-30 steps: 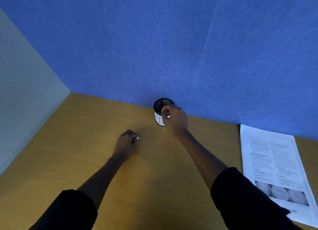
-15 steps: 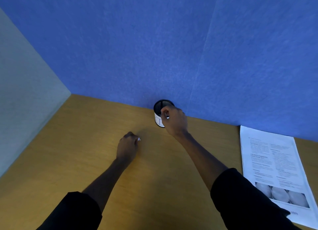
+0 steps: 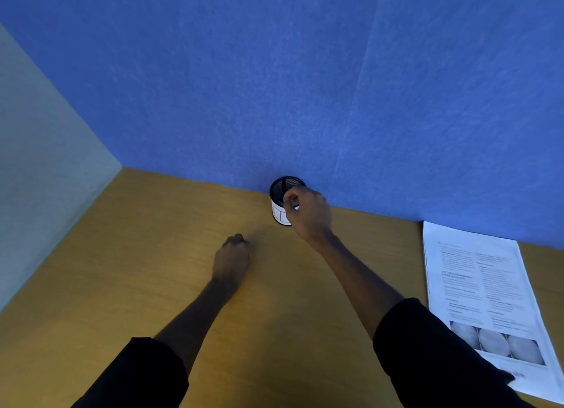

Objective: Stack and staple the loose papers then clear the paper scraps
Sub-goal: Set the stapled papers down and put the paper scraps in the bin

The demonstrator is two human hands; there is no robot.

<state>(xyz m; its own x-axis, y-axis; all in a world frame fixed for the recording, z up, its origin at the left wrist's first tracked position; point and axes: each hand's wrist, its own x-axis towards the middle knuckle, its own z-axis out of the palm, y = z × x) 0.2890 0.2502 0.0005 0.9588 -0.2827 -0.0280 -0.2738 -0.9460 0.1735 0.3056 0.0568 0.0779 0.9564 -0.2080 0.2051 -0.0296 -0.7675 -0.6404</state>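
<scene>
The right hand (image 3: 308,215), just right of centre in the frame, has its thumb and forefinger curled together at the near rim of a black mesh cup (image 3: 285,198). A small white bit shows at the fingertips, most likely a paper scrap (image 3: 296,207), though it is too small to be sure. The other fingers are folded into the palm, and the hand covers the cup's right side. The cup stands upright against the blue partition (image 3: 305,87), with white paper showing through its lower wall.

The left hand (image 3: 232,259), lower and left of the cup, lies knuckles-up on the wooden desk (image 3: 122,270) with its fingers curled under. Whether they hold anything cannot be told from this view. Both forearms run down to black sleeves at the bottom edge of the frame.

The stacked papers (image 3: 482,301) lie flat at the right edge of the frame (well apart from both hands). Their long axis runs from the partition toward the lower right corner, the printed side is up, and three grey pictures sit along the near end. A pale side wall (image 3: 45,194) fills the left of the frame.
</scene>
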